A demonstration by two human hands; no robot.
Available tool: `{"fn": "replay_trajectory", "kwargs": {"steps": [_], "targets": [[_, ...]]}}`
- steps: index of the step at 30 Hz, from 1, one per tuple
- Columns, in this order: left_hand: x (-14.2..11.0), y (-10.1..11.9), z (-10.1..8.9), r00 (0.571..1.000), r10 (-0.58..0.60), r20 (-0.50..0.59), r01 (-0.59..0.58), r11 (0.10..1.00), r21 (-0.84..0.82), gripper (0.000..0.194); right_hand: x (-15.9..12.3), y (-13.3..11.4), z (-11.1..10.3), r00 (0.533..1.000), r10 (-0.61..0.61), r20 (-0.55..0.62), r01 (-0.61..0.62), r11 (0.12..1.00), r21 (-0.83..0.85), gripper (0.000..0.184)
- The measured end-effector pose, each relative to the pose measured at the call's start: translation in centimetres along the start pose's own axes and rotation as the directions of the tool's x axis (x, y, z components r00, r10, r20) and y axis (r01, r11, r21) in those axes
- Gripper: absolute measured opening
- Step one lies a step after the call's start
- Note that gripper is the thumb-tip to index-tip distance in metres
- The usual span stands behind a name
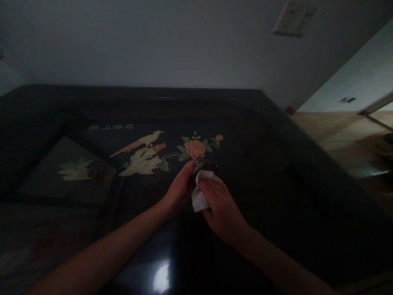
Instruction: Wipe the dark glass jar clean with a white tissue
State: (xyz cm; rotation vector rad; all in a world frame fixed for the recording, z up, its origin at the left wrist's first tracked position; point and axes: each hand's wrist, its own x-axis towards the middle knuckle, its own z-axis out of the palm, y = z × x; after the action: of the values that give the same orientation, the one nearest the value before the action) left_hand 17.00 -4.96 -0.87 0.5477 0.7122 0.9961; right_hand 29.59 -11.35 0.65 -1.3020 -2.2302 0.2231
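My left hand (179,188) is closed around the edge of a small, dark, shiny object (205,165) with a curved rim. The dim light leaves its exact kind unclear. A crumpled white tissue (200,200) is pressed against the near side of this object. Fingers of my right hand (222,207), one with a ring, are closed on the tissue and cover part of it. Both hands meet over a glossy black tabletop (260,164), just in front of an orange flower picture (195,148) set into its surface.
Left of the flower, the tabletop bears a bird picture (144,141) and white characters (112,127). Behind it rises a pale wall (153,45) with a double socket (297,19). A light floor (331,135) lies beyond the table's right edge.
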Motion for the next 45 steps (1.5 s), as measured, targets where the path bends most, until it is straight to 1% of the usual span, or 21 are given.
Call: {"fn": "replay_trajectory", "kwargs": {"steps": [3, 5, 7, 9, 11, 13, 15, 17, 20, 22, 23, 24, 25, 27, 29, 31, 34, 37, 41, 43, 45], "targets": [[0.2, -0.3, -0.3, 0.999, 0.005, 0.048, -0.003, 0.999, -0.053, 0.028, 0.1, 0.5, -0.2, 0.998, -0.058, -0.021, 0.052, 0.975, -0.216, 0.043], [0.3, -0.4, -0.4, 0.998, 0.01, 0.065, -0.006, 0.998, -0.06, 0.026, 0.1, 0.7, 0.0, 0.998, -0.063, -0.028, 0.052, 0.949, -0.31, 0.04], [0.3, -0.5, -0.4, 0.998, 0.02, 0.059, -0.017, 0.998, -0.054, 0.023, 0.0, 0.8, 0.2, 0.998, -0.057, -0.019, 0.047, 0.938, -0.344, 0.04], [0.3, -0.5, -0.4, 0.998, 0.031, 0.053, -0.028, 0.998, -0.049, 0.022, -0.1, 0.7, 0.4, 0.998, -0.054, -0.022, 0.045, 0.948, -0.316, 0.042], [0.2, -0.4, -0.3, 0.997, 0.038, 0.06, -0.036, 0.999, -0.035, 0.023, -0.1, 0.5, 0.4, 0.998, -0.05, -0.04, 0.04, 0.976, -0.216, 0.044], [0.1, -0.3, -0.1, 0.998, 0.037, 0.056, -0.037, 0.999, 0.002, 0.027, -0.1, 0.3, 0.3, 0.998, -0.027, -0.056, 0.024, 0.998, -0.061, 0.047], [-0.2, -0.1, 0.0, 0.998, 0.05, 0.042, -0.053, 0.997, 0.052, 0.03, 0.0, 0.1, 0.0, 0.998, 0.028, -0.058, -0.021, 0.993, 0.116, 0.047], [-0.4, -0.1, 0.1, 0.997, 0.072, 0.037, -0.075, 0.992, 0.1, 0.036, 0.1, 0.0, -0.3, 0.992, 0.121, -0.038, -0.103, 0.947, 0.303, 0.046], [-0.5, -0.2, 0.0, 0.994, 0.09, 0.055, -0.097, 0.985, 0.142, 0.043, 0.2, -0.2, -0.6, 0.962, 0.274, 0.022, -0.241, 0.803, 0.546, 0.041], [-0.4, -0.3, -0.2, 0.993, 0.098, 0.059, -0.106, 0.982, 0.156, 0.045, 0.2, -0.3, -0.6, 0.944, 0.327, 0.047, -0.281, 0.721, 0.633, 0.04], [-0.4, -0.4, -0.2, 0.993, 0.1, 0.056, -0.108, 0.981, 0.162, 0.045, 0.2, -0.3, -0.5, 0.942, 0.331, 0.05, -0.284, 0.712, 0.643, 0.04], [-0.4, -0.3, -0.2, 0.994, 0.101, 0.049, -0.108, 0.98, 0.168, 0.044, 0.1, -0.2, -0.4, 0.948, 0.316, 0.047, -0.274, 0.731, 0.625, 0.042], [-0.3, -0.3, -0.2, 0.994, 0.103, 0.037, -0.108, 0.979, 0.173, 0.042, 0.1, -0.1, -0.3, 0.958, 0.283, 0.038, -0.252, 0.775, 0.579, 0.044], [-0.3, -0.2, -0.1, 0.995, 0.101, 0.013, -0.102, 0.981, 0.166, 0.037, 0.1, 0.1, -0.2, 0.985, 0.174, 0.018, -0.165, 0.892, 0.42, 0.048], [-0.3, -0.1, 0.1, 0.996, 0.085, 0.011, -0.086, 0.988, 0.129, 0.031, 0.1, 0.5, -0.4, 0.999, 0.045, 0.018, -0.048, 0.973, 0.228, 0.05], [-0.2, -0.1, 0.2, 0.998, 0.061, 0.034, -0.064, 0.995, 0.074, 0.027, 0.3, 0.9, -0.6, 0.998, -0.052, 0.03, 0.051, 0.997, 0.056, 0.047], [0.0, -0.1, 0.2, 0.997, 0.032, 0.07, -0.033, 0.999, 0.014, 0.025, 0.5, 1.3, -0.9, 0.991, -0.131, 0.031, 0.134, 0.979, -0.155, 0.041], [0.1, -0.2, 0.1, 0.998, 0.021, 0.067, -0.021, 1.0, -0.007, 0.023, 0.4, 1.2, -0.6, 0.992, -0.129, 0.008, 0.126, 0.951, -0.281, 0.039], [0.2, -0.3, 0.0, 0.999, 0.022, 0.05, -0.021, 0.999, -0.03, 0.023, 0.0, 0.5, 0.1, 0.998, -0.061, -0.032, 0.045, 0.932, -0.36, 0.04], [0.2, -0.3, 0.0, 0.998, 0.026, 0.052, -0.024, 0.999, -0.031, 0.023, -0.1, 0.2, 0.2, 0.997, -0.048, -0.053, 0.027, 0.943, -0.331, 0.04], [0.0, -0.2, 0.1, 0.998, 0.024, 0.051, -0.023, 1.0, -0.015, 0.025, 0.0, 0.0, 0.1, 0.998, -0.027, -0.062, 0.012, 0.975, -0.223, 0.043]]}}
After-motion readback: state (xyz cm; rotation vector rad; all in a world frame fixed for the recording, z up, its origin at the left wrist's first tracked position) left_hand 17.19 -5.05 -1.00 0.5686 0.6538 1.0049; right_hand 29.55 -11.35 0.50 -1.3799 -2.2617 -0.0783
